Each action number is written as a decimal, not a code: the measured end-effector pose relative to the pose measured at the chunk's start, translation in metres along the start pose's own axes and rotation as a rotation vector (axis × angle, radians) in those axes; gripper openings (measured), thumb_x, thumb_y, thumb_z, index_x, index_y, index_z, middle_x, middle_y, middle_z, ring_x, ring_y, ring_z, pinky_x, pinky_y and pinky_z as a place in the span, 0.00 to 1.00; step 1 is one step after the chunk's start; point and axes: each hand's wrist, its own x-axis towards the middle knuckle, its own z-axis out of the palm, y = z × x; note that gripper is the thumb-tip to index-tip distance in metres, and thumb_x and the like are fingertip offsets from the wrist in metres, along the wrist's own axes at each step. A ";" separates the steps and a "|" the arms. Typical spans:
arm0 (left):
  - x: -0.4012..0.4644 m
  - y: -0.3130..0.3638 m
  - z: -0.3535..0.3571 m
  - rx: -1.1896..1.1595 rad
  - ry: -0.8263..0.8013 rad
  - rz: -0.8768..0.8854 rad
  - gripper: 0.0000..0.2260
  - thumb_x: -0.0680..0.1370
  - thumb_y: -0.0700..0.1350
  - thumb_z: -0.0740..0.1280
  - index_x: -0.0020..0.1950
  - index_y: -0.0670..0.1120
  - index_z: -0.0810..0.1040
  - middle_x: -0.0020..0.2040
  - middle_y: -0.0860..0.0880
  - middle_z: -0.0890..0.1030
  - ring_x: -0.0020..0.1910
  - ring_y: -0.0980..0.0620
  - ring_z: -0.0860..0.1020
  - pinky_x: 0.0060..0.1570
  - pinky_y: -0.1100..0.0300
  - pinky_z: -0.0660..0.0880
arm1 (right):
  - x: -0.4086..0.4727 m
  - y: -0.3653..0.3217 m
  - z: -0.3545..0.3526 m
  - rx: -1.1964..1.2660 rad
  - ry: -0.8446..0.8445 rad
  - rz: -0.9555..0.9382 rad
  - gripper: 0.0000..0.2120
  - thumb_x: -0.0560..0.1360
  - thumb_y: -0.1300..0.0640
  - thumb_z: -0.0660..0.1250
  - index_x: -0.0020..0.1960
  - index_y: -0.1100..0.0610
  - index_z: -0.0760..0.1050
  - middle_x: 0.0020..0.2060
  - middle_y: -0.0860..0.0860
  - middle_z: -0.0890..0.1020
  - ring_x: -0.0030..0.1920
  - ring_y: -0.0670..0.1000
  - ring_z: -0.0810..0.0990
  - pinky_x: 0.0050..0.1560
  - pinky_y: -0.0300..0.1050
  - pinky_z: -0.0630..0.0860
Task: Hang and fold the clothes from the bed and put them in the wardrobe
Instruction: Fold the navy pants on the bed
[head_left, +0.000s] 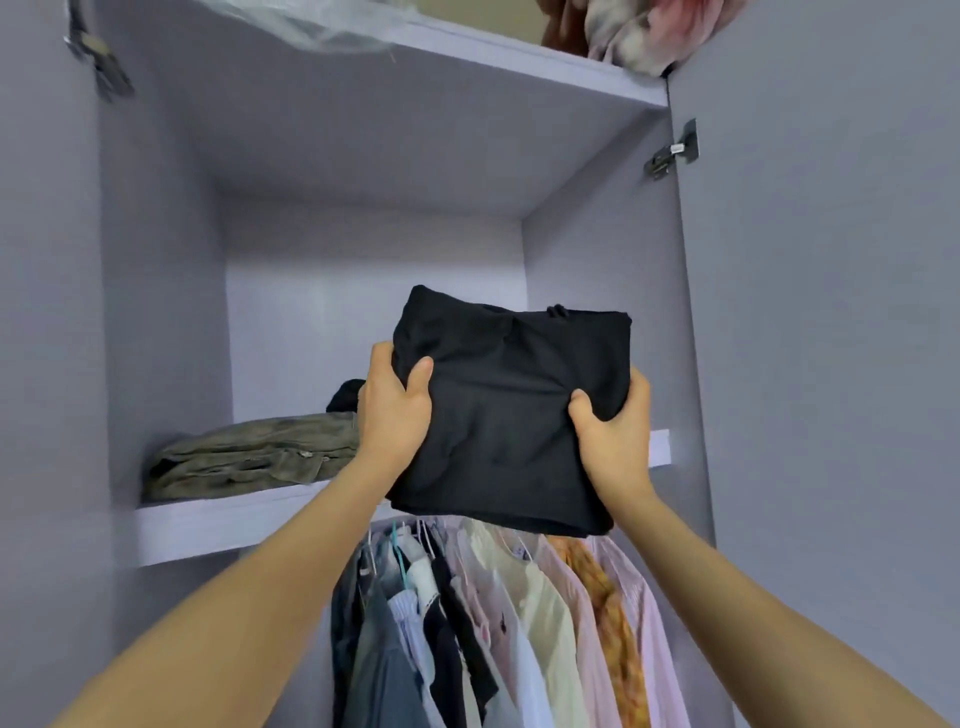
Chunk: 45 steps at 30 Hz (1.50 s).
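Putting-away step: both hands are holding a folded black fabric garment (511, 415) mid-frame, in front of the lilac wardrobe shelf (218, 514). Left hand (392, 410) grip is pinching its left edge, right hand (615, 423) grip is pinching its right edge. A folded olive green garment (249, 457) is lying centre-left on the shelf. Next move is probably sliding the black one onto bare shelf beside it, keeping folds flat, above the hanging shirts (519, 613).

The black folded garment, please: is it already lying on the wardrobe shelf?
No, the black folded garment is held up in front of the shelf by the left hand and right hand.
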 end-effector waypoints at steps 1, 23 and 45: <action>0.019 -0.012 0.002 0.010 0.011 0.016 0.06 0.80 0.46 0.61 0.54 0.45 0.67 0.45 0.52 0.73 0.47 0.49 0.72 0.47 0.57 0.68 | 0.015 0.012 0.018 0.022 -0.018 -0.013 0.22 0.76 0.58 0.64 0.67 0.52 0.62 0.51 0.40 0.72 0.50 0.41 0.73 0.48 0.30 0.68; 0.304 -0.296 0.054 1.103 -0.185 -0.364 0.25 0.80 0.50 0.57 0.76 0.49 0.53 0.74 0.43 0.56 0.71 0.41 0.59 0.65 0.47 0.62 | 0.260 0.250 0.308 -0.695 -0.628 0.109 0.28 0.80 0.52 0.57 0.75 0.55 0.51 0.70 0.59 0.61 0.66 0.60 0.67 0.65 0.54 0.66; 0.196 -0.187 0.036 1.148 -0.237 -0.163 0.21 0.80 0.52 0.57 0.73 0.50 0.62 0.73 0.47 0.64 0.71 0.45 0.63 0.69 0.46 0.59 | 0.200 0.195 0.242 -0.534 -1.004 -0.413 0.16 0.80 0.55 0.53 0.61 0.57 0.74 0.60 0.53 0.77 0.60 0.55 0.73 0.61 0.55 0.71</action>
